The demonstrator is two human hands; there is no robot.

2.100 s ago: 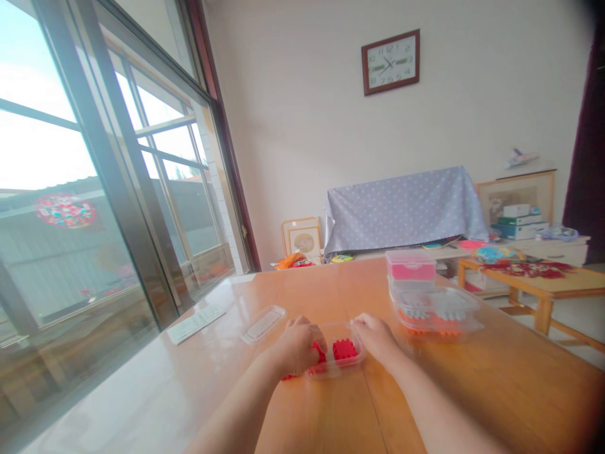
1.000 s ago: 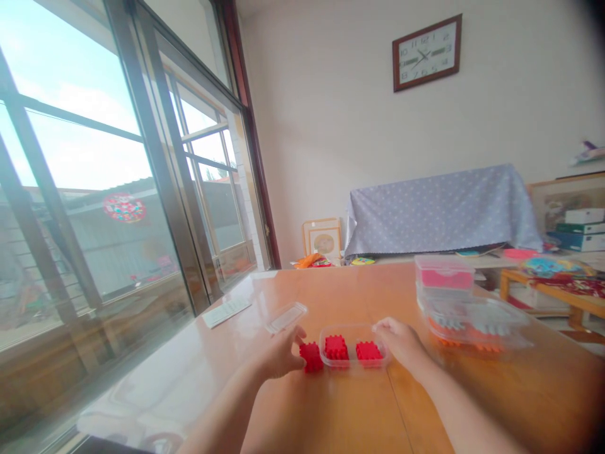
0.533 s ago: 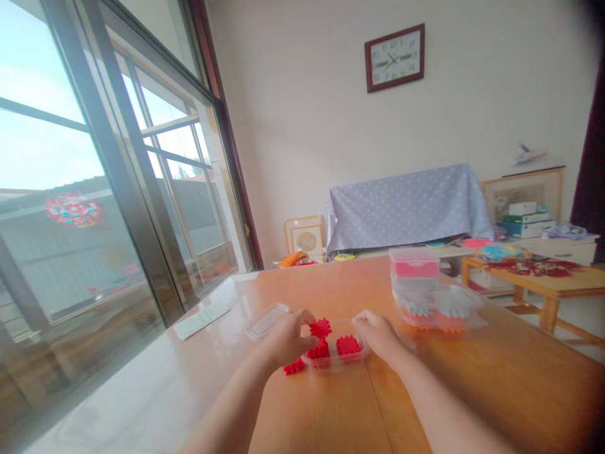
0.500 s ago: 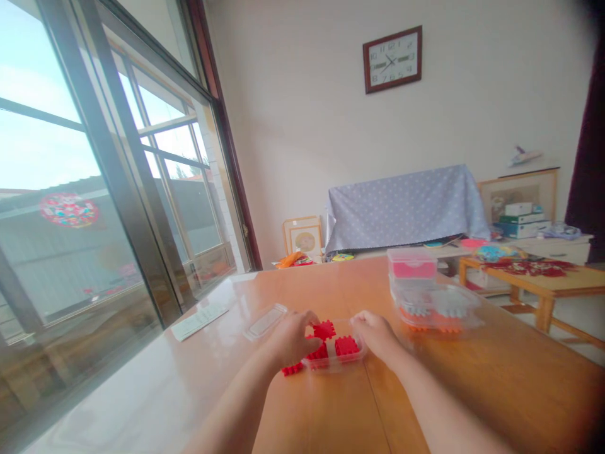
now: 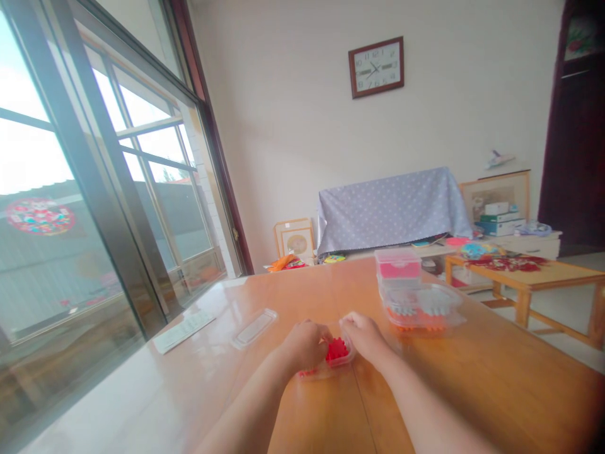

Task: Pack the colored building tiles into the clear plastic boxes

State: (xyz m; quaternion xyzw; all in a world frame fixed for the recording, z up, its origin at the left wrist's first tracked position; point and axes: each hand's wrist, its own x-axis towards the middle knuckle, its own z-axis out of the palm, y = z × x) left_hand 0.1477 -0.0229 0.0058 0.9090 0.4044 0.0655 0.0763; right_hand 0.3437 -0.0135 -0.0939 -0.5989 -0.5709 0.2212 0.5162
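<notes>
A small clear plastic tray (image 5: 347, 359) sits on the wooden table (image 5: 472, 384) in front of me, with red toothed blocks (image 5: 336, 349) inside. My left hand (image 5: 305, 343) curls over the tray's left half, fingers closed down on the red blocks, covering most of them. My right hand (image 5: 363, 337) grips the tray's right end with bent fingers. The tray's clear lid (image 5: 254, 328) lies apart on the table to the left.
A stack of clear boxes (image 5: 416, 302) with pink, white and orange pieces stands to the right. A white paper slip (image 5: 183, 331) lies near the window. Behind are a low wooden table (image 5: 529, 277), a cloth-covered bench and a wall clock.
My left hand lifted a red block beside the tray, carried it over and pressed down into the tray. The block that lay outside the tray's left end no longer shows. My right hand stayed on the tray.
</notes>
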